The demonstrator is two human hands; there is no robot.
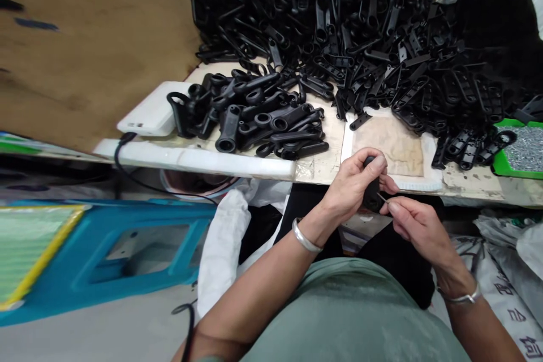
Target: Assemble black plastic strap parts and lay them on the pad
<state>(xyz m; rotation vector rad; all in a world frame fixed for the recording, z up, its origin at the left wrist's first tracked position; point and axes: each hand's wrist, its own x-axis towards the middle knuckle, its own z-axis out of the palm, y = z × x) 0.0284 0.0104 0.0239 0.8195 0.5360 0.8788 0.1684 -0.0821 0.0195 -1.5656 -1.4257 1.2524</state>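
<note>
My left hand [354, 184] is closed around a black plastic handle-shaped part [372, 195], held upright just off the table's front edge. In a pinch, my right hand [418, 223] grips a thin metal pin [382, 198], its tip at the lower end of that part. Whether the pin has entered the part I cannot tell. Beyond my hands lies a worn beige pad [388, 144] on the table. A heap of similar black parts [271, 116] with ring-shaped ends sits to the left of it.
A large pile of black parts [322, 11] covers the back of the table. At right stands a green tray [503, 165] of small metal pieces. A white box [153, 110] with a cable lies at left, behind a white foam strip [195, 159]. A blue plastic stool [102, 288] is lower left.
</note>
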